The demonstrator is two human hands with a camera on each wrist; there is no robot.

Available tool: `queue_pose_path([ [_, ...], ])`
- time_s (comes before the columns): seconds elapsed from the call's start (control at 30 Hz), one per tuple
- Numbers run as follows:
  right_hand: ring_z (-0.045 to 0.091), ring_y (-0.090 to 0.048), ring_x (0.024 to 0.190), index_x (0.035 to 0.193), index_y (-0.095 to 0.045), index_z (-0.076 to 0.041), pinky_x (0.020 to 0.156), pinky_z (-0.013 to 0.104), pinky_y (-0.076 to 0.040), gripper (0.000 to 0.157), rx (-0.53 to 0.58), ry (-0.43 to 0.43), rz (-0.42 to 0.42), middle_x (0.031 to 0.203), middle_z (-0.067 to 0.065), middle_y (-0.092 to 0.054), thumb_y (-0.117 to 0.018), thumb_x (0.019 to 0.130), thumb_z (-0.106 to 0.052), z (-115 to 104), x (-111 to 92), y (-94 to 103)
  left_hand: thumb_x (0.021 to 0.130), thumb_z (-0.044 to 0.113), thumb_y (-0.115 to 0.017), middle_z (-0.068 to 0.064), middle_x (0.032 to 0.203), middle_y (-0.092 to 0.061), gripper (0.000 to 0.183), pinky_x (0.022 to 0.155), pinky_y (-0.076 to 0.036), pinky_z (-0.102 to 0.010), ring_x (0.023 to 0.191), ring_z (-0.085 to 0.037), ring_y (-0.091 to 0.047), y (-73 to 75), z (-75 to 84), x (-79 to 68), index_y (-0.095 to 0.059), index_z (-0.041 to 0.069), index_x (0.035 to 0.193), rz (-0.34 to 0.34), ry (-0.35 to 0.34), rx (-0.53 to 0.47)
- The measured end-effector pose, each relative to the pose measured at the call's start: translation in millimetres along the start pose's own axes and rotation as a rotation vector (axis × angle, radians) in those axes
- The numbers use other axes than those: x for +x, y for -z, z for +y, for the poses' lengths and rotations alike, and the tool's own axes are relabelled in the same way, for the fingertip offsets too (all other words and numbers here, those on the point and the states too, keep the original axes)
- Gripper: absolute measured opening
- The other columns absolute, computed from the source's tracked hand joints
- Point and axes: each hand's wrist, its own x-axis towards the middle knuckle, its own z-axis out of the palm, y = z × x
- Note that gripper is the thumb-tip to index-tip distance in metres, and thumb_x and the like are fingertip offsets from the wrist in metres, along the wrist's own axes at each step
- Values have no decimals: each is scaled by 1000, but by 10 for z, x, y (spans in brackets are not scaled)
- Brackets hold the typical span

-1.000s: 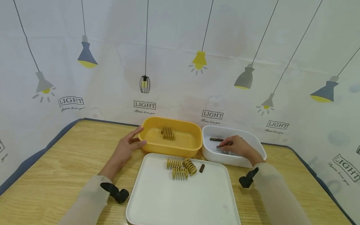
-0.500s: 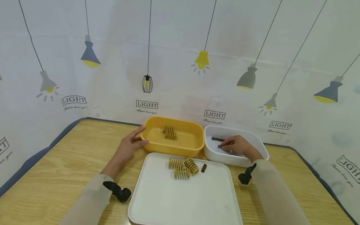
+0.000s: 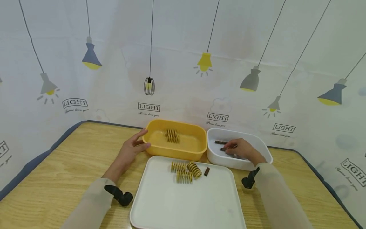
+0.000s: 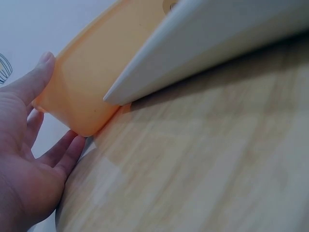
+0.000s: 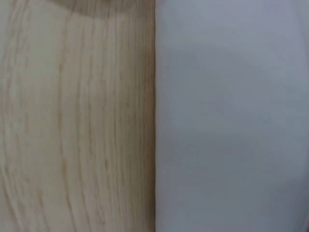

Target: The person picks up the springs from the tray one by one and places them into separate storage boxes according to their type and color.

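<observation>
While the white tray (image 3: 183, 203) up close bears three gold springs (image 3: 184, 177) and a brown stub (image 3: 206, 171), the step looks like picking from the white bin (image 3: 228, 161) behind; next move probably calls for a clean lift over its wall. Left hand (image 3: 130, 151) spread, fingers against the yellow bin (image 3: 174, 154); right hand (image 3: 241, 149) nearly closed, seemingly pinching a dark peg (image 3: 222, 149) inside the white one.
</observation>
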Motion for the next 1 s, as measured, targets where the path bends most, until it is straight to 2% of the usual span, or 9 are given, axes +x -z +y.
queue_pose_path([
  [0.2, 22, -61, 88, 107, -70, -7, 72, 34, -49, 24, -18, 53, 24, 96, 6, -67, -74, 85, -17, -22, -35, 33, 89, 24, -70, 8, 156, -24, 67, 85, -44, -16, 126, -33, -44, 6, 4, -12, -39, 13, 148, -1, -7, -9],
  [0.43, 26, -62, 90, 109, -69, -3, 80, 42, -50, 25, -32, 175, 99, 100, 10, -67, -70, 88, -16, -124, -156, 144, 89, 23, -69, 8, 156, -23, 66, 85, -44, -15, 127, -32, -44, 5, 3, -28, -39, 13, 148, -2, 5, -11],
  [0.7, 27, -63, 91, 114, -67, -7, 75, 41, -52, 25, 7, 214, 180, 103, 8, -67, -67, 92, -18, -299, -408, 269, 89, 23, -69, 5, 156, -24, 67, 86, -43, -16, 126, -34, -44, 10, 12, -9, -39, 11, 147, 5, -12, -2],
  [1.0, 20, -63, 87, 111, -68, -11, 70, 34, -52, 25, 20, 300, 234, 102, 2, -68, -68, 90, -26, -408, -662, 209, 88, 25, -70, 9, 155, -24, 67, 87, -43, -17, 125, -30, -45, 10, 6, -6, -40, 14, 147, 0, 11, -2],
])
